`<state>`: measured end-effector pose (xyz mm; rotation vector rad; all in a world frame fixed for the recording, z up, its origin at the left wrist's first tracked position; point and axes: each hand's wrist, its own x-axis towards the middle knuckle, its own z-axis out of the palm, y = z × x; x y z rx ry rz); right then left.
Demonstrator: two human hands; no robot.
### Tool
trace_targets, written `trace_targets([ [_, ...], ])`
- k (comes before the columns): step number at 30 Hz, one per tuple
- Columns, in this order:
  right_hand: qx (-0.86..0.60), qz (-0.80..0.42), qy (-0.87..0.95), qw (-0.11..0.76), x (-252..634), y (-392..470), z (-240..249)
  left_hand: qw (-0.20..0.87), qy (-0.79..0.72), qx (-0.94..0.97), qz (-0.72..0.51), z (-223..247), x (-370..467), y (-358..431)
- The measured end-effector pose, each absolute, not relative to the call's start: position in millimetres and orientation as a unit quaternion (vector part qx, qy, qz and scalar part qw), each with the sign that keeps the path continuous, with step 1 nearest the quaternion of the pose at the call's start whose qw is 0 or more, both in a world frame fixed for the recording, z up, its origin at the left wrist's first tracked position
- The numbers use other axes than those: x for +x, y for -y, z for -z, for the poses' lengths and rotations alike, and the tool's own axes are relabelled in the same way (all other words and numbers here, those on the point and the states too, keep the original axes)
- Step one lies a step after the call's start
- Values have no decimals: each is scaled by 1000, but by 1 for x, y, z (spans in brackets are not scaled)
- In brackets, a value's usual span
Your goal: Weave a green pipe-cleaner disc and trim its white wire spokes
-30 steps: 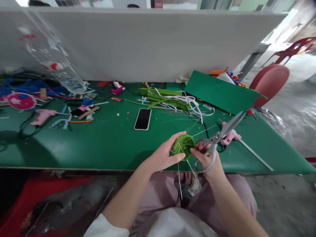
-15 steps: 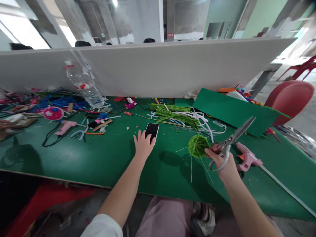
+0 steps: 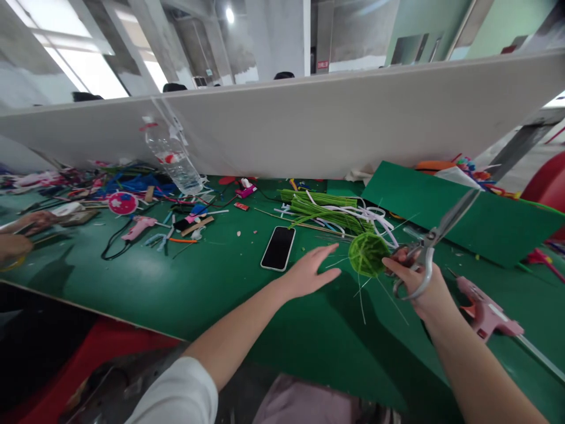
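Note:
My left hand (image 3: 311, 272) is open above the table, its thumb and fingers apart, pointing toward a round green woven piece. A phone (image 3: 278, 248) with a dark screen lies just behind that hand, not touched by it. In my right hand (image 3: 412, 281) are silver scissors (image 3: 427, 241), blades pointing up and to the right. Its thumb and fingertips also pinch the edge of the green woven piece (image 3: 368, 254), a small cup-like shape with thin wires sticking out below and to the sides.
Green pipe cleaners (image 3: 329, 211) and white strips lie behind the hands. A pink glue gun (image 3: 488, 309) is at the right, another pink glue gun (image 3: 140, 227) at the left. A plastic bottle (image 3: 174, 159) leans on the partition (image 3: 282, 123). Another person's hand (image 3: 33, 222) is at far left.
My left hand has left the phone and moved right toward the green woven piece. My right hand still holds the scissors and the piece. The view has swung left, bringing in another person's hands.

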<state>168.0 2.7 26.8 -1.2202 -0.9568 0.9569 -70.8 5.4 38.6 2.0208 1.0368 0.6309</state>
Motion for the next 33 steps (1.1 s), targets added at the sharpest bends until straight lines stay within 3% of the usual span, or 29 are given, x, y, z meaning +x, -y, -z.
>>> trace_targets([
  [3, -526, -408, 428, 611, 175, -4, -28, 586, -306, 719, -213, -53, -44, -18],
  [8, -537, -426, 456, 568, 174, 0, -34, 676, -240, 643, -269, -57, -19, -28],
  [17, -570, -441, 529, 448, 163, 10, -33, 666, -372, 546, -347, -46, -14, -21],
  [27, -599, -413, 550, 409, 154, 20, -44, 569, -399, 606, -387, -49, -19, -13],
  [33, -569, -434, 563, 414, 153, 19, -39, 675, -386, 530, -338, -34, -23, -9],
])
